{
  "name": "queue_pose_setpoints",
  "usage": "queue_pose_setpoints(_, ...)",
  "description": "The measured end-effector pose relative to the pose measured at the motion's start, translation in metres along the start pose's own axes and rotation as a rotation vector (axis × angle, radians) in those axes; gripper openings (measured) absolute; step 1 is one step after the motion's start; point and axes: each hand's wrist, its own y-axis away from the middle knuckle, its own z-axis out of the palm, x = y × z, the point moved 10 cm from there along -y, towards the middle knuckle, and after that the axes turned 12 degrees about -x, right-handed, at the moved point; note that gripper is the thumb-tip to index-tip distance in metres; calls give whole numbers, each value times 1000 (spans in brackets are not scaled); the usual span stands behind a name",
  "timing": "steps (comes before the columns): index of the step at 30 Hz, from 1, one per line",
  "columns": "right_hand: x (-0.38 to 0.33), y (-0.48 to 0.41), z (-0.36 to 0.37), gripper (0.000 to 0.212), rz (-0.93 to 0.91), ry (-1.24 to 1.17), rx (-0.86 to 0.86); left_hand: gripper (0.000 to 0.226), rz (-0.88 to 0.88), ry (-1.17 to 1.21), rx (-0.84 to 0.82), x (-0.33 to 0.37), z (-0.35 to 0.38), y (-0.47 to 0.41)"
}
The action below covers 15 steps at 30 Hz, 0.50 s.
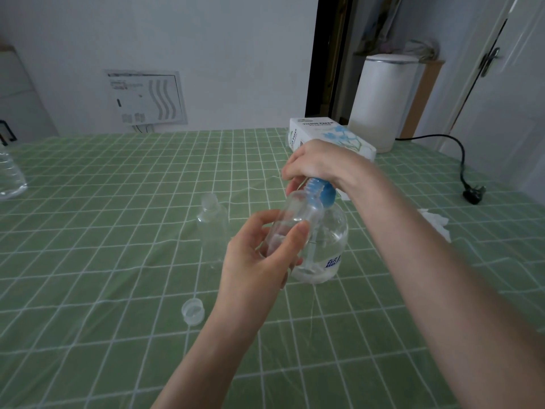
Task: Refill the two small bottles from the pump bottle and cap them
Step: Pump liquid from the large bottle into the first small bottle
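Held bottle [290,219]: small, clear, uncapped, lifted off the desk [103,202] near its middle, tilted with the mouth up against the blue pump head [321,190]; seemingly a little liquid inside. Pump bottle [327,246]: standing on the desk just behind, touching or nearly touching the held bottle, liquid low. Second bottle [212,228]: upright to the left, apart, seemingly capped; fill level not legible. Cap [193,312]: loose, open side up, toward the near edge, left of the left forearm. Likely step: pumping into the held bottle. Hazards, as judged: spout hidden under the right hand, so alignment with the narrow mouth unconfirmed, and a stroke off target likely to run down the outside onto the cloth; hard downward press on a light, nearly empty pump bottle apt to tip or skid it; steep tilt apt to spill the contents back out; wet plastic apt to slip in a light grip; cap liable to be knocked by the forearm. Left hand [259,255]: fingers [299,231] curled round the held bottle, thumb across the front, the rest behind, half closed. Right hand [318,163]: cupped over the pump head, fingers [292,169] bent down around it, palm bearing on top. Also present: tissue box [318,128] toward the far right corner, crumpled tissue [436,225] by the right edge.
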Motion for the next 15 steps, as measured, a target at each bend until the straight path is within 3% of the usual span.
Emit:
queue_pose_setpoints(7,-10,5,-13,25,-56,-5,41,33,18,12,-14,5,3,0)
queue_pose_setpoints(15,-6,3,-8,30,-17,6,10,30,23,15,-5,4,3,0)
